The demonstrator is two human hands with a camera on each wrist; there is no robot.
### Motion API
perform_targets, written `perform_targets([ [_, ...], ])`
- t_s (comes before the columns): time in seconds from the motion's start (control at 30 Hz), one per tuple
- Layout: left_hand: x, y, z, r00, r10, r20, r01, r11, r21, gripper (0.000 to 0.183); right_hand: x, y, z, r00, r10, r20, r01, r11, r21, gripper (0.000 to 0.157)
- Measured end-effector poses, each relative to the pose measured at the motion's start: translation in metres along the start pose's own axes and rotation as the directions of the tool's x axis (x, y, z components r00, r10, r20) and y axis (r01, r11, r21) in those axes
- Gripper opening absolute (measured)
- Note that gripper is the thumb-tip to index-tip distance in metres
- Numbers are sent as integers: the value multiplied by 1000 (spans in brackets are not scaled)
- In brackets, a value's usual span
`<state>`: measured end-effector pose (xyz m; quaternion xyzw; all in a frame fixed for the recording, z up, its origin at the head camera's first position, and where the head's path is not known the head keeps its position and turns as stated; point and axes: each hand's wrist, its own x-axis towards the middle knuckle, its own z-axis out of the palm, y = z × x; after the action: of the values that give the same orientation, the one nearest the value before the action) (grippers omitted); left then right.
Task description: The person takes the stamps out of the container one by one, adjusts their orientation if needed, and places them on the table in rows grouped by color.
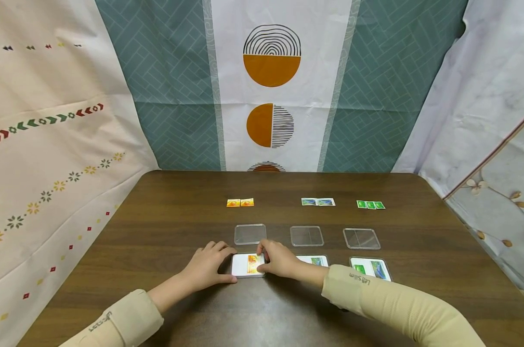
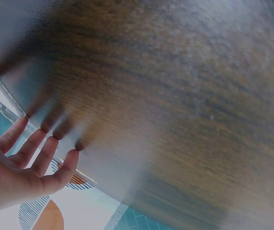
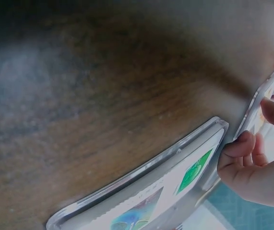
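A white card in a clear case [image 1: 240, 266] lies on the table in front of me, bearing an orange stamp-like picture [image 1: 252, 263]. My right hand [image 1: 280, 260] pinches at the right side of that orange picture with thumb and forefinger. In the right wrist view, the fingertips [image 3: 269, 112] are right at the card's face. At the case's left end, my left hand [image 1: 207, 266] rests with its thumb and forefinger at the two corners. Its fingers [image 2: 44, 155] are spread, fingertips down on the table in the left wrist view.
To the right lie two more cased cards, the middle one [image 1: 317, 260] partly behind my right hand, the other farther right [image 1: 370, 268]. Three clear lids [image 1: 250, 234] form a row behind. Farther back are orange [image 1: 240, 203], blue [image 1: 318, 202] and green pictures [image 1: 370, 205].
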<state>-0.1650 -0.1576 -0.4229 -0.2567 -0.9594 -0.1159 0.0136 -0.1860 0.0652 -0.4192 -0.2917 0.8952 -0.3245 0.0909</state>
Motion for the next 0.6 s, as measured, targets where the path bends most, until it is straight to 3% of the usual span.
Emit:
perform_targets([
  [0.3, 0, -1, 0, 1000, 3, -9, -3, 1000, 6, 62, -1, -4, 5, 999, -26, -39, 26, 1000, -2, 31],
  [0.6, 0, 0, 0, 1000, 8, -10, -8, 1000, 1, 62, 1, -5, 10, 994, 11, -104, -2, 996, 91, 30],
])
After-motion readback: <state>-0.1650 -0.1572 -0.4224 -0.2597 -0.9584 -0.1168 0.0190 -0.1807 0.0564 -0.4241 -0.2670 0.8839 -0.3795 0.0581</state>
